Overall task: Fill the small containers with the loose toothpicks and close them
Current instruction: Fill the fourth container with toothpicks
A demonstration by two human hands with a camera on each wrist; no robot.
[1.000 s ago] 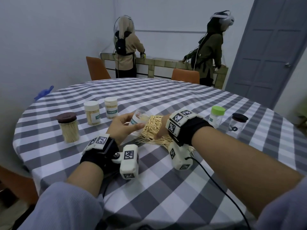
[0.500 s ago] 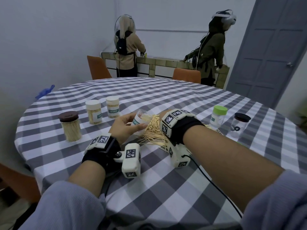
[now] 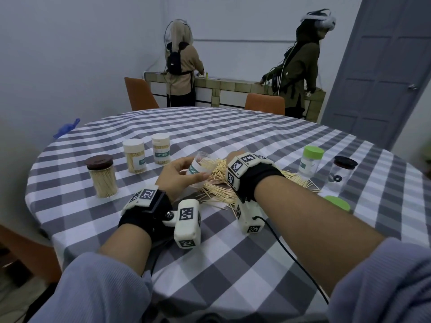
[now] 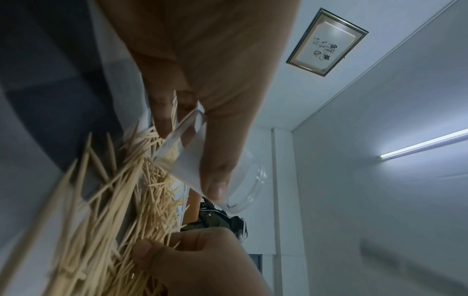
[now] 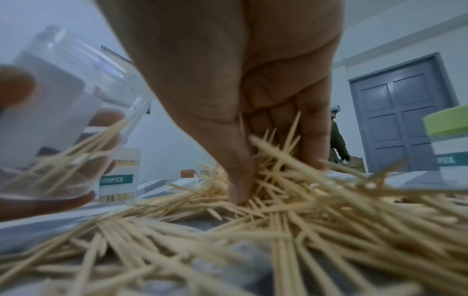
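My left hand (image 3: 177, 176) grips a small clear container (image 3: 198, 169) with a white "TOOTHPICK" label. The container is tilted, with its open mouth toward the loose toothpick pile (image 3: 217, 190) on the checked tablecloth. A few toothpicks lie inside it (image 5: 83, 144). My right hand (image 3: 233, 157) sits just right of the container, mostly hidden behind the wrist device. In the right wrist view, the right hand (image 5: 273, 160) digs into the pile (image 5: 278, 220), thumb and fingers pinching a bunch of toothpicks. In the left wrist view, the left hand (image 4: 187, 152) holds the container (image 4: 235, 180) above the pile (image 4: 113, 210).
A filled brown-lidded jar (image 3: 101, 176) and two filled white-lidded containers (image 3: 134, 158) (image 3: 160, 151) stand to the left. A green-lidded container (image 3: 311, 163), a clear black-lidded jar (image 3: 341, 173) and a loose green lid (image 3: 337, 202) are to the right. Two people stand at a far counter.
My right hand has moved a little away from me, off the container's mouth and down into the pile. My left hand still holds the tilted container in much the same place.
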